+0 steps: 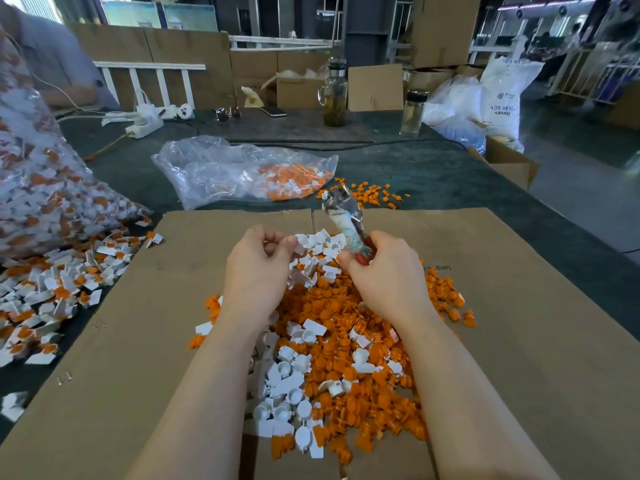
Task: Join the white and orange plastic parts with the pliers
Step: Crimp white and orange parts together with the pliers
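The right hand (381, 268) was wrapped round the red-sleeved handles of the worn metal pliers (346, 220), whose long axis ran from the fist up toward 11 o'clock, the blurred nose ending well above the heap of loose white and orange plastic parts (346, 341). Whether the jaws held anything could not be told.

The left hand (258, 268), at 9 o'clock from the pliers, had its fingers curled and its thumb and forefinger pinched together at the heap's upper edge, seemingly on a small white plastic piece (300, 240); the grip itself was partly hidden. That pinch lay just beside and below the pliers' nose, so the left hand was the nearer one to feed a part, probably by lifting it toward 1 o'clock into the jaws.

The heap sat on a flattened brown cardboard sheet (519, 306). At 12 o'clock a crumpled clear plastic bag (242, 171) held orange and white pieces at its open end. At 9 o'clock a bulging clear sack (41, 188) was packed with white-and-orange pieces, and more of them (52, 292) lay spilled beneath it.
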A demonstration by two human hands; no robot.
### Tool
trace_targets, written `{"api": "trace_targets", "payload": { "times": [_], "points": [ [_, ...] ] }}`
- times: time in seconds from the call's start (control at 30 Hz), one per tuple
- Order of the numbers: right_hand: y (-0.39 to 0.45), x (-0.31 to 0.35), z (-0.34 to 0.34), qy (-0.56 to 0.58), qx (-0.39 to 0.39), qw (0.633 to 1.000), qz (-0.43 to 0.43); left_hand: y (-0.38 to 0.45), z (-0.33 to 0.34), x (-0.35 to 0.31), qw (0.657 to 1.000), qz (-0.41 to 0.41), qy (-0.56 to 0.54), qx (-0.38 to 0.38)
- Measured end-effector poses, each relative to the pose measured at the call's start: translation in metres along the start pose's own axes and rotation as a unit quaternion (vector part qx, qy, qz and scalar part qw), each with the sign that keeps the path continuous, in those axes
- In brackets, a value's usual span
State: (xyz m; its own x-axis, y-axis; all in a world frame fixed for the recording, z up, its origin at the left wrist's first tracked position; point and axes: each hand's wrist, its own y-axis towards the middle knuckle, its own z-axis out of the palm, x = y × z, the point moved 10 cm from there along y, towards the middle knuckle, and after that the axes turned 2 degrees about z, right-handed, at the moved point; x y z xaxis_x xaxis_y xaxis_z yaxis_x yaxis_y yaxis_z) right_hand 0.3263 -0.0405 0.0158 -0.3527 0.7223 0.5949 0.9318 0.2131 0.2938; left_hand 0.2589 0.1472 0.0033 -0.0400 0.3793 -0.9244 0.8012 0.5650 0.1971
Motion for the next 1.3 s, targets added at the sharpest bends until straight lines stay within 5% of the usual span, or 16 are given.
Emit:
{"api": "trace_targets", "payload": {
  "times": [0.43, 0.73, 1.03, 1.3],
  "points": [
    [-0.002, 0.003, -0.008, 0.178, -0.014, 0.984, 0.002, -0.009, 0.019, -0.01, 0.968, -0.022, -0.24, 0.07],
    [-0.003, 0.002, -0.01, 0.219, -0.018, 0.975, 0.014, -0.011, 0.023, -0.019, 0.967, 0.008, -0.237, 0.097],
    [-0.007, 0.009, -0.013, 0.239, -0.023, 0.971, 0.002, -0.01, 0.011, -0.013, 0.98, 0.006, -0.199, 0.013],
    [-0.01, 0.016, -0.02, 0.205, -0.061, 0.976, -0.028, -0.014, 0.02, -0.017, 0.97, -0.003, -0.243, 0.031]
  ]
}}
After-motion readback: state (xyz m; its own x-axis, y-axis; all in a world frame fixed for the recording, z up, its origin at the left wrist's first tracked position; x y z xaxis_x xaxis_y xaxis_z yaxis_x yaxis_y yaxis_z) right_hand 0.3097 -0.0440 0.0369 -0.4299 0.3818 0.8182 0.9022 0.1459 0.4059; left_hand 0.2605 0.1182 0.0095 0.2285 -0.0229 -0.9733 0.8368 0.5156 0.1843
